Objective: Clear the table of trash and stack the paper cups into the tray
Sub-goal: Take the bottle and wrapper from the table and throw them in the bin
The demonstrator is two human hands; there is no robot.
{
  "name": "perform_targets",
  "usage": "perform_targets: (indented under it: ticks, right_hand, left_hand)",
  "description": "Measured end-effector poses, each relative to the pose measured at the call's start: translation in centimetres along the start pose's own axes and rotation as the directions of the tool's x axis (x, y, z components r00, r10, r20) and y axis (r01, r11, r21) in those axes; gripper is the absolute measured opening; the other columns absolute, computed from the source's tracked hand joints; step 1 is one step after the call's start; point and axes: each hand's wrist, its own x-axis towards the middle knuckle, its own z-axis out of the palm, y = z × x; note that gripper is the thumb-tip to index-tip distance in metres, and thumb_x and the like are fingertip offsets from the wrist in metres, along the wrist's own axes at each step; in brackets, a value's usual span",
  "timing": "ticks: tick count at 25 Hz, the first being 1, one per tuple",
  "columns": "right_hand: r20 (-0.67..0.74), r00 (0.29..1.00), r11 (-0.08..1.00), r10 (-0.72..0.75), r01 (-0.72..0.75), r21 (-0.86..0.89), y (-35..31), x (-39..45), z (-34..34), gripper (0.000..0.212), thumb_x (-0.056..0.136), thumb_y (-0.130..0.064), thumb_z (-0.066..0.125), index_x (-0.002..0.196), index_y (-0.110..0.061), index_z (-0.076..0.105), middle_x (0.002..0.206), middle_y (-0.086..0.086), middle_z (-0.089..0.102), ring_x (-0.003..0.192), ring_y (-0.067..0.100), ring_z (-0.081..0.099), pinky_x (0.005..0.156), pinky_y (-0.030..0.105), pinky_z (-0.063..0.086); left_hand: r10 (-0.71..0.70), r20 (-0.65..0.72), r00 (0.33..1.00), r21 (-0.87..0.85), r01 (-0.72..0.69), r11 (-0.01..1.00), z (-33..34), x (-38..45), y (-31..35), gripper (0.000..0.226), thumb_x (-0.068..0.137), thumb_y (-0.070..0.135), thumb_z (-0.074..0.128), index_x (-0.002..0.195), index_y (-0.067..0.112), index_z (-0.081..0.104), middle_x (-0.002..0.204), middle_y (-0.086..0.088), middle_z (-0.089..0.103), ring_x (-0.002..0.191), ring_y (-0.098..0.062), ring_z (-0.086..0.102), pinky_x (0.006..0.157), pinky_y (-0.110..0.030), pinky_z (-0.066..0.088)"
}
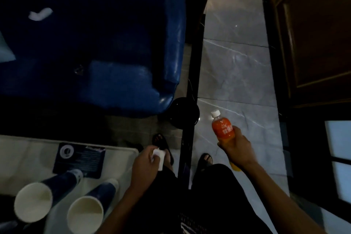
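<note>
- right hand (234, 148): closed around an orange drink bottle (222, 129), white cap up, held out over the grey marble floor (235, 66), well clear of the table.
- left hand (147, 165): closed on a small white item (158, 157), apparently crumpled paper or a wrapper; exact kind could not be told. it was held just past the table's right edge.
- task state, as a judgement: two pieces of trash were in hand and off the table, not yet dropped anywhere; no bin could be identified with certainty.
- paper cups: two dark blue ones with pale insides, one at the far left (43, 195) and one beside it (91, 209), stood apart on the white table (28, 154), unstacked. stacking was still to do.
- tray: not identifiable in the view; possibly out of frame.
- dark card (79, 157): printed, lying flat on the table just behind the cups; whether trash, could not be told.
- surroundings: blue padded chair (114, 43) beyond the table; round black object (183, 112) on the floor by a black upright post (191, 81); dark wooden door (313, 34) at right; the person's sandalled feet below the hands.
- obstruction: both hands were full, so cups likely had to wait until trash was released.
</note>
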Motion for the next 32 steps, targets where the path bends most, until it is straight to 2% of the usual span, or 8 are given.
perform_targets:
  ticks: [10,14,17,21,23,26,29,32]
  right_hand:
    - [0.136,0.969,0.974,0.205,-0.189,-0.123,10.8,4.6,-0.1,0.086,0.078,-0.048,0.08,0.145,-0.029,0.03,0.118,0.012,0.06,0.094,0.026,0.061,0.079,0.043,0.051]
    - [0.199,0.967,0.955,0.158,-0.098,-0.281,12.8,11.4,-0.3,0.088,0.079,-0.048,0.079,0.148,-0.027,0.029,0.116,0.014,0.061,0.098,0.03,0.064,0.081,0.043,0.053]
    - [0.241,0.966,0.909,0.094,0.015,-0.416,14.1,17.8,0.4,0.087,0.08,-0.047,0.079,0.149,-0.026,0.03,0.116,0.015,0.061,0.097,0.033,0.064,0.081,0.045,0.055]
    - [0.35,0.935,0.679,-0.049,0.288,-0.675,14.3,25.4,3.4,0.088,0.084,-0.056,0.067,0.154,-0.028,0.02,0.126,0.01,0.057,0.108,0.029,0.061,0.088,0.045,0.054]
    - [0.392,0.918,0.625,-0.064,0.343,-0.701,13.8,29.1,6.7,0.089,0.085,-0.061,0.062,0.154,-0.03,0.015,0.129,0.007,0.056,0.109,0.026,0.061,0.089,0.042,0.053]
    - [0.422,0.904,0.763,-0.074,0.324,-0.559,12.2,33.0,12.0,0.088,0.082,-0.065,0.064,0.149,-0.025,0.022,0.12,0.007,0.062,0.099,0.026,0.065,0.078,0.036,0.053]
    - [0.444,0.888,0.849,-0.115,0.32,-0.42,11.0,34.6,16.9,0.084,0.081,-0.067,0.063,0.143,-0.021,0.03,0.114,0.006,0.065,0.093,0.025,0.066,0.072,0.032,0.044]
    - [0.444,0.892,0.906,-0.082,0.252,-0.341,10.2,36.5,20.9,0.086,0.079,-0.072,0.061,0.141,-0.017,0.033,0.118,0.007,0.062,0.098,0.026,0.065,0.076,0.033,0.043]
  left_hand:
    - [-0.122,-0.05,0.991,0.05,0.125,0.991,4.9,7.2,2.3,0.045,0.094,0.014,0.059,0.138,0.024,0.052,0.125,-0.007,0.067,0.11,-0.028,0.065,0.092,-0.035,0.051]
    - [-0.189,-0.051,0.981,0.125,0.194,0.973,8.0,10.4,1.2,0.024,0.094,0.019,0.062,0.117,0.027,0.056,0.103,0.001,0.071,0.099,-0.027,0.069,0.084,-0.037,0.054]
    - [-0.158,-0.021,0.987,0.118,0.16,0.98,10.9,14.6,0.3,0.023,0.094,0.019,0.063,0.099,0.04,0.054,0.086,0.019,0.065,0.085,-0.006,0.068,0.065,-0.022,0.049]
    - [-0.126,0.006,0.992,0.115,0.125,0.986,14.6,21.3,-1.1,0.028,0.094,0.015,0.063,0.09,0.042,0.053,0.087,0.02,0.064,0.075,0.014,0.063,0.055,-0.005,0.044]
    - [-0.092,-0.006,0.996,0.129,0.092,0.987,16.8,24.8,-2.3,0.031,0.093,0.011,0.063,0.088,0.04,0.054,0.089,0.017,0.063,0.079,0.012,0.063,0.06,-0.005,0.046]
    - [-0.021,-0.009,1.0,0.17,0.023,0.985,20.1,29.5,-3.9,0.02,0.093,0.012,0.061,0.096,0.031,0.058,0.101,0.008,0.061,0.09,-0.003,0.063,0.077,-0.023,0.053]
    - [0.071,0.071,0.995,0.278,-0.088,0.957,22.9,32.5,-4.5,0.022,0.094,0.015,0.058,0.094,0.036,0.056,0.093,0.018,0.062,0.084,0.007,0.059,0.066,-0.008,0.045]
    - [0.106,0.157,0.982,0.346,-0.155,0.925,25.5,35.5,-5.0,0.012,0.097,0.023,0.054,0.094,0.035,0.054,0.096,0.017,0.059,0.085,0.005,0.058,0.064,-0.009,0.039]
